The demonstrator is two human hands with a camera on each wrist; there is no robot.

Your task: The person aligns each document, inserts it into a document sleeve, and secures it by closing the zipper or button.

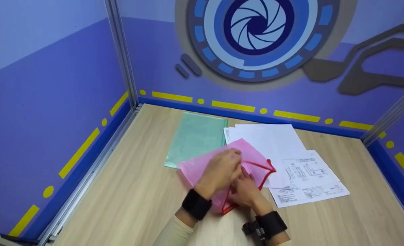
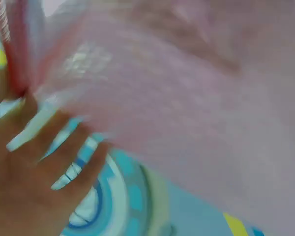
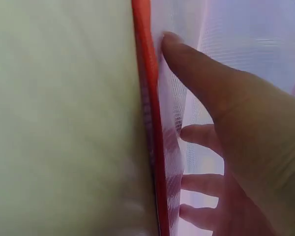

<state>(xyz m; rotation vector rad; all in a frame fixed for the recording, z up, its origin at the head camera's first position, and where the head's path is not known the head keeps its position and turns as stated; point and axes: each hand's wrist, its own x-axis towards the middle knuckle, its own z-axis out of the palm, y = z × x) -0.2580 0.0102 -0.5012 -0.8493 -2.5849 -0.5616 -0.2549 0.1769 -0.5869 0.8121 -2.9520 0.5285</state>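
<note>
Pink translucent mesh, edged with a red zipper band: a flat zip pouch (image 1: 219, 167), lying on the pale wood-grain tabletop (image 1: 133, 201) near the front edge, slightly skewed, its mouth toward the right and gaping open so the red band forms a raised loop. Overlaps the lower corner of a pale green translucent plastic folder (image 1: 195, 138) behind it and the edge of a loose stack of white printed sheets (image 1: 290, 160) with line drawings to the right.

Left hand (image 1: 220, 171) laid on top of the pouch, fingers curled down over the upper layer near the mouth, apparently pinching and lifting it; seen from the left wrist, fingers (image 2: 49, 147) spread somewhat behind blurred pink mesh, exact grip hard to tell. Right hand (image 1: 244, 188) just beside the left, slipped into the open mouth; from the right wrist, thumb (image 3: 201, 78) pressing the mesh just beside the red zipper band (image 3: 147, 98), the other fingers (image 3: 201, 182) loosely bent inside the pouch, visible through the netting.
</note>
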